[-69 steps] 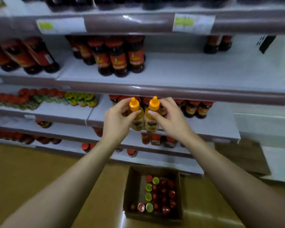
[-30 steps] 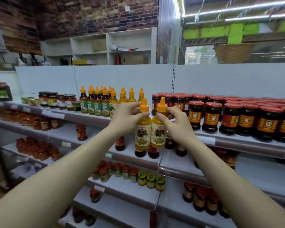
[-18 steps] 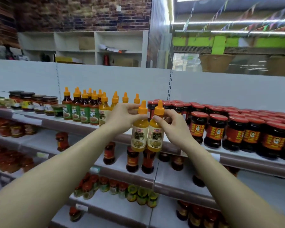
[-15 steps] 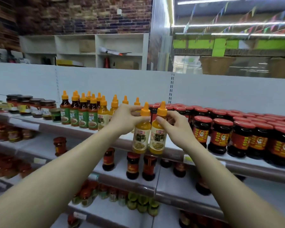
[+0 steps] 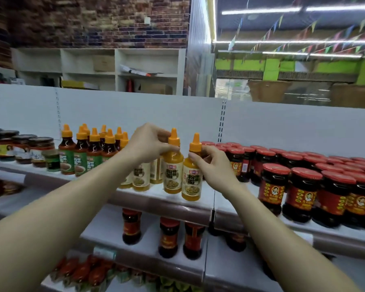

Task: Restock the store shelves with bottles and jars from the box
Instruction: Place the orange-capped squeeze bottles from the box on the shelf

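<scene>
My left hand pinches the neck of a yellow squeeze bottle with an orange cap. My right hand pinches the neck of a second, matching yellow bottle just to its right. Both bottles stand upright at the front edge of the top shelf; I cannot tell whether their bases touch it. More yellow bottles stand behind my left wrist. The box is out of view.
Green-labelled orange-capped bottles and dark-lidded jars fill the shelf's left. Red-lidded chilli jars crowd the right. Dark sauce bottles stand on the shelf below, small jars lower still.
My view rose from the floor box to the top shelf. Both hands carried the two yellow bottles up and forward to the shelf's front edge; the left bottle now sits slightly higher.
</scene>
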Action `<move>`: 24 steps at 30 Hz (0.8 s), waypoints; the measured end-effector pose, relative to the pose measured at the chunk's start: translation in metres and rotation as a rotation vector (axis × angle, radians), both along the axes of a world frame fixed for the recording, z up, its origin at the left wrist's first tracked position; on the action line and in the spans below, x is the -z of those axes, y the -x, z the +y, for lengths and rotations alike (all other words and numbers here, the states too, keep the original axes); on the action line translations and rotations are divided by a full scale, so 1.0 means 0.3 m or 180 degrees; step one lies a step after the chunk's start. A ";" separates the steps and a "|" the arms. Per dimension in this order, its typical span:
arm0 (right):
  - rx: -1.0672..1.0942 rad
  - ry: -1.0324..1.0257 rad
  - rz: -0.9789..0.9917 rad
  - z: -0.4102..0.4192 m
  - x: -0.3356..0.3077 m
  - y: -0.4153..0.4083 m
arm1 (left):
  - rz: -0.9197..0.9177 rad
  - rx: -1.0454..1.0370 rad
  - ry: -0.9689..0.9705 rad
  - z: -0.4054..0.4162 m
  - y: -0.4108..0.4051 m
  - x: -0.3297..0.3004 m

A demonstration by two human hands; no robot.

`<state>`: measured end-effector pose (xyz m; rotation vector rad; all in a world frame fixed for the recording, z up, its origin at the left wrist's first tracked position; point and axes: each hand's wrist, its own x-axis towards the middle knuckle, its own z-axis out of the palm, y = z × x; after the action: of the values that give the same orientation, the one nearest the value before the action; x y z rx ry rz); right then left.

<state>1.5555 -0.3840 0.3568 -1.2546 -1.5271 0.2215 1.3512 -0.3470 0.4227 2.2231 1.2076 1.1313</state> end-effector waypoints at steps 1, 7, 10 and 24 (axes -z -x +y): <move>0.0005 0.0019 -0.0051 0.018 0.004 0.020 | 0.0035 -0.0024 0.0043 0.022 0.016 -0.001; 0.0090 0.0159 -0.0164 0.125 0.001 0.107 | 0.0220 -0.0097 0.0061 0.161 0.082 0.008; 0.0184 0.0205 -0.0160 0.153 0.001 0.122 | 0.0462 -0.0118 -0.0112 0.198 0.089 0.015; 0.0433 0.0375 0.0030 0.206 0.061 0.149 | 0.0728 -0.0016 -0.0395 0.281 0.083 0.070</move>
<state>1.5108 -0.3221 0.3384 -1.4428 -1.4313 0.2309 1.3263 -0.2625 0.4017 2.5003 1.2616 0.9992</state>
